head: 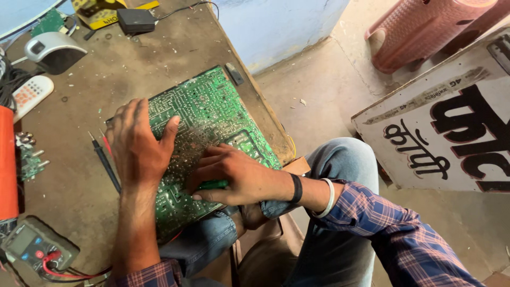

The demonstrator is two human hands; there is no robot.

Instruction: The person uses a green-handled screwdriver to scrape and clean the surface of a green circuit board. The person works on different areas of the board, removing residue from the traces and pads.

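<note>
A large green circuit board (212, 109) lies solder side up on the brown workbench (159, 58), reaching over its near edge. My left hand (137, 146) presses flat on the board's left part, fingers together. My right hand (234, 175) rests on the board's near right part, closed around a small green-handled tool (214, 184) whose tip is hidden under my fingers. A black band and a white bangle circle my right wrist. Black and red meter probes (106, 159) lie just left of my left hand.
A multimeter (34, 244) with red leads sits at the near left corner. A white remote (29, 94), a grey device (53, 50), a black adapter (135, 20) and an orange object (7, 159) crowd the left and far bench. A painted signboard (446, 122) and a red stool (419, 29) stand on the floor.
</note>
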